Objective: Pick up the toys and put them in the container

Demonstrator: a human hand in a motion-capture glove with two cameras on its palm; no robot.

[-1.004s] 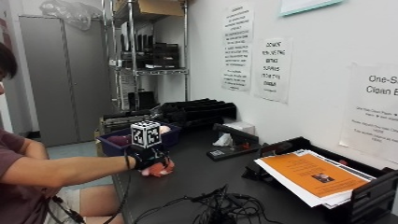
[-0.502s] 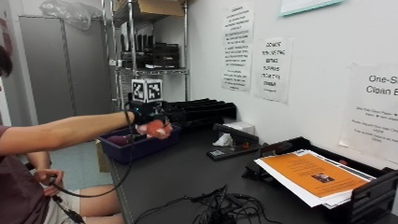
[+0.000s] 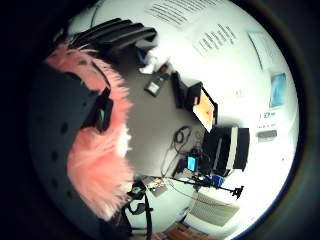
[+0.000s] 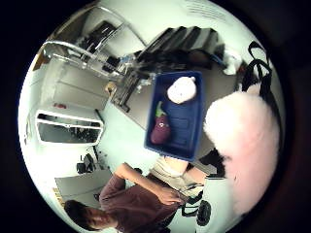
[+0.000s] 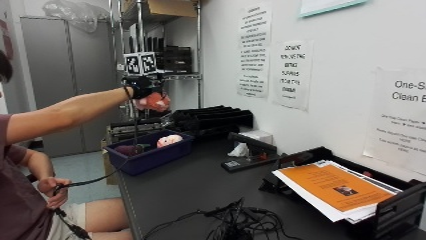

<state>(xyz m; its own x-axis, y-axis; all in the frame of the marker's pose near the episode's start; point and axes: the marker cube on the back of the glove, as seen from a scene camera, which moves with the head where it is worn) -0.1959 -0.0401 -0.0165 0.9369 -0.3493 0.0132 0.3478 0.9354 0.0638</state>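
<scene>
A: Pink fluffy plush toy (image 5: pixel 156 101) grasped in the black-gloved right hand (image 5: pixel 141 87), raised straight above the blue plastic bin (image 5: pixel 150 153).
B: So the bin lies directly below the grip; lower, then release.

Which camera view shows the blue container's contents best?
The thumb side palm view: it looks down into the blue container, showing a purple toy and a pale toy. The outside view shows the container side-on, contents peeking over the rim. The little finger view misses it.

Pink fuzzy toy (image 3: pixel 100 165) close, perhaps held, dark table (image 3: pixel 150 120) beyond
</scene>
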